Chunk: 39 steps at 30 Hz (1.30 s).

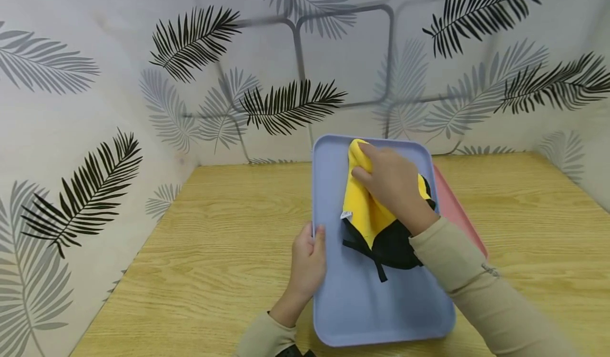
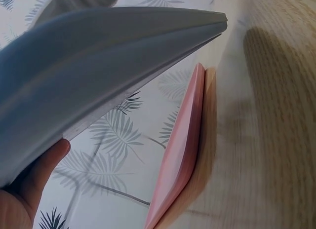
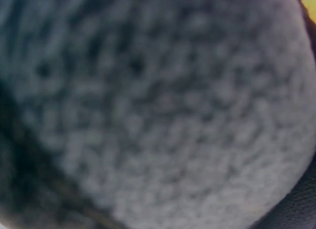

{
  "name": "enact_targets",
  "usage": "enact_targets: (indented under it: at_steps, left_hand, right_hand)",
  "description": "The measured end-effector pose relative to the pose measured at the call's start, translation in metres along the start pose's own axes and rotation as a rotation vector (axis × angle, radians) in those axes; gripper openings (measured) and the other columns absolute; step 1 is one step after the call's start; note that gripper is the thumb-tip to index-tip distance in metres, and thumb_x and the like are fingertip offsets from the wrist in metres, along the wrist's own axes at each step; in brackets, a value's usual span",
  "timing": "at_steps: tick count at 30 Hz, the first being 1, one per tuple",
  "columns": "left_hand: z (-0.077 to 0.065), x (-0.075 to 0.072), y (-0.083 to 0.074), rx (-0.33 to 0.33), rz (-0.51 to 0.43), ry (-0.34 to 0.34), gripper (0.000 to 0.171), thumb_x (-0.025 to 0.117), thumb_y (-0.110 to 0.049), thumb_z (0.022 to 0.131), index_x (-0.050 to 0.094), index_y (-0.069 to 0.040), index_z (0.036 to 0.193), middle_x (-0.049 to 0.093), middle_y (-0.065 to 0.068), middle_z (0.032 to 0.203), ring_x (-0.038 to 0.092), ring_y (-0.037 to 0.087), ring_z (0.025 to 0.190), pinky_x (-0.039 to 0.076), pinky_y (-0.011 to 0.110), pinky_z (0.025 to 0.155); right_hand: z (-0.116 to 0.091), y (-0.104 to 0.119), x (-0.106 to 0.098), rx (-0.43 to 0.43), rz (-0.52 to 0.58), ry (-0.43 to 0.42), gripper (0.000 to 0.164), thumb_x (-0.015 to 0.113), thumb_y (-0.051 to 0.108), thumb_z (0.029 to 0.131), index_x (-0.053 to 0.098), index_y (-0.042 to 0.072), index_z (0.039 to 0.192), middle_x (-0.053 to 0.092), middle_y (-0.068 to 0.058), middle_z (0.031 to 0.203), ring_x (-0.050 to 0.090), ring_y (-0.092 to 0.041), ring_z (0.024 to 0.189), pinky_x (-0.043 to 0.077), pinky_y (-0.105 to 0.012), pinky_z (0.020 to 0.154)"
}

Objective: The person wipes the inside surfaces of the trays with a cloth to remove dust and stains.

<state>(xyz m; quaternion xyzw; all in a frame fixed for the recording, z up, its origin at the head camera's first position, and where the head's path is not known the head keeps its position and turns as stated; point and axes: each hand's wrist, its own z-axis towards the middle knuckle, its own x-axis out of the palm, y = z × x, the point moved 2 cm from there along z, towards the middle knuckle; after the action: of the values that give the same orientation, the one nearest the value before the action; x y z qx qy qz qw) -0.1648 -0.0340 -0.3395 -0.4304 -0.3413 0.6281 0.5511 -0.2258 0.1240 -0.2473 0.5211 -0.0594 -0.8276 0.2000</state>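
A blue rectangular tray [image 1: 381,309] is held up above the table, tilted in the left wrist view. My left hand [image 1: 307,261] grips its left edge, the thumb over the rim. My right hand [image 1: 388,179] holds a yellow and black cloth [image 1: 359,198] with straps and a small white tag against the upper part of the tray. Its fingers bunch the yellow part near the far rim, while the black part hangs over the tray's middle. In the right wrist view, blurred dark fabric [image 3: 173,115] fills nearly everything and hides the fingers.
A pink tray [image 1: 455,203] lies on the wooden table [image 1: 214,240], partly behind the blue tray at the right. Leaf-patterned cloth [image 1: 200,97] hangs along the back and left sides of the table.
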Motion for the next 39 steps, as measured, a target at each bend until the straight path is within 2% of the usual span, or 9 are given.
enact_targets:
  at_steps: [4, 10, 14, 19, 23, 27, 30, 35, 39]
  left_hand:
    - [-0.001, 0.003, 0.000, -0.005, -0.003, 0.012, 0.019, 0.039, -0.005, 0.095, 0.047, 0.006, 0.083, 0.029, -0.001, 0.058, 0.029, 0.008, 0.047, 0.025, 0.019, 0.043]
    - [0.000, 0.006, 0.002, 0.009, -0.035, 0.034, 0.017, 0.036, 0.002, 0.093, 0.052, 0.008, 0.093, 0.049, 0.006, 0.073, 0.046, 0.011, 0.062, 0.040, 0.022, 0.055]
    - [0.001, 0.005, 0.001, 0.016, -0.050, 0.036, 0.019, 0.036, 0.002, 0.093, 0.053, 0.008, 0.097, 0.055, 0.010, 0.081, 0.050, 0.013, 0.070, 0.043, 0.024, 0.062]
    - [0.001, 0.003, -0.001, 0.013, -0.043, 0.036, 0.020, 0.037, -0.001, 0.094, 0.054, 0.009, 0.097, 0.054, 0.009, 0.077, 0.048, 0.012, 0.065, 0.041, 0.023, 0.056]
    - [0.001, 0.001, -0.002, 0.014, -0.013, 0.016, 0.018, 0.039, -0.003, 0.094, 0.052, 0.008, 0.087, 0.042, 0.002, 0.062, 0.039, 0.009, 0.052, 0.033, 0.020, 0.047]
    - [0.003, -0.003, -0.003, 0.023, 0.020, -0.009, 0.019, 0.040, -0.005, 0.095, 0.050, 0.008, 0.084, 0.029, -0.002, 0.057, 0.031, 0.008, 0.048, 0.028, 0.021, 0.044]
    - [0.004, -0.006, -0.002, 0.014, 0.019, -0.010, 0.020, 0.039, -0.005, 0.095, 0.051, 0.010, 0.092, 0.032, -0.001, 0.058, 0.034, 0.008, 0.049, 0.031, 0.021, 0.045]
    - [0.004, -0.009, 0.000, 0.015, 0.009, -0.030, 0.021, 0.040, -0.005, 0.095, 0.053, 0.011, 0.098, 0.045, 0.004, 0.063, 0.044, 0.010, 0.055, 0.038, 0.023, 0.048]
    - [0.004, -0.011, 0.003, 0.021, 0.023, -0.054, 0.020, 0.040, -0.003, 0.094, 0.053, 0.012, 0.097, 0.043, 0.003, 0.061, 0.043, 0.011, 0.054, 0.037, 0.023, 0.048]
  right_hand:
    - [-0.001, 0.017, 0.002, -0.060, -0.016, -0.044, 0.045, 0.055, 0.026, 0.084, 0.051, 0.010, 0.126, 0.050, -0.013, 0.071, 0.038, -0.022, 0.044, 0.030, -0.029, 0.038]
    - [-0.005, 0.039, 0.008, -0.195, -0.044, -0.153, 0.041, 0.058, 0.024, 0.081, 0.057, 0.009, 0.120, 0.044, -0.010, 0.063, 0.026, -0.017, 0.038, 0.024, -0.026, 0.035]
    - [-0.005, 0.041, 0.009, -0.217, -0.042, -0.191, 0.041, 0.058, 0.024, 0.081, 0.057, 0.009, 0.119, 0.046, -0.011, 0.064, 0.023, -0.015, 0.037, 0.022, -0.026, 0.035]
    - [-0.005, 0.037, 0.009, -0.221, -0.037, -0.203, 0.040, 0.058, 0.022, 0.080, 0.058, 0.009, 0.118, 0.043, -0.009, 0.061, 0.022, -0.014, 0.037, 0.022, -0.026, 0.034]
    - [-0.005, 0.033, 0.008, -0.212, -0.057, -0.214, 0.040, 0.058, 0.022, 0.080, 0.058, 0.009, 0.117, 0.045, -0.011, 0.062, 0.024, -0.016, 0.036, 0.024, -0.027, 0.034]
    - [-0.003, 0.025, 0.005, -0.180, -0.084, -0.210, 0.040, 0.058, 0.022, 0.080, 0.058, 0.010, 0.118, 0.048, -0.012, 0.066, 0.027, -0.018, 0.035, 0.026, -0.028, 0.034]
    - [-0.001, 0.017, 0.004, -0.143, -0.093, -0.176, 0.041, 0.057, 0.022, 0.081, 0.056, 0.011, 0.120, 0.048, -0.012, 0.067, 0.029, -0.019, 0.036, 0.027, -0.029, 0.035]
    - [0.000, 0.003, 0.003, -0.076, -0.095, -0.101, 0.042, 0.055, 0.023, 0.082, 0.053, 0.012, 0.122, 0.050, -0.014, 0.072, 0.034, -0.022, 0.039, 0.029, -0.030, 0.037]
    - [0.000, -0.009, 0.002, -0.036, -0.084, -0.051, 0.042, 0.053, 0.023, 0.084, 0.051, 0.010, 0.123, 0.048, -0.014, 0.073, 0.038, -0.025, 0.046, 0.031, -0.031, 0.040]
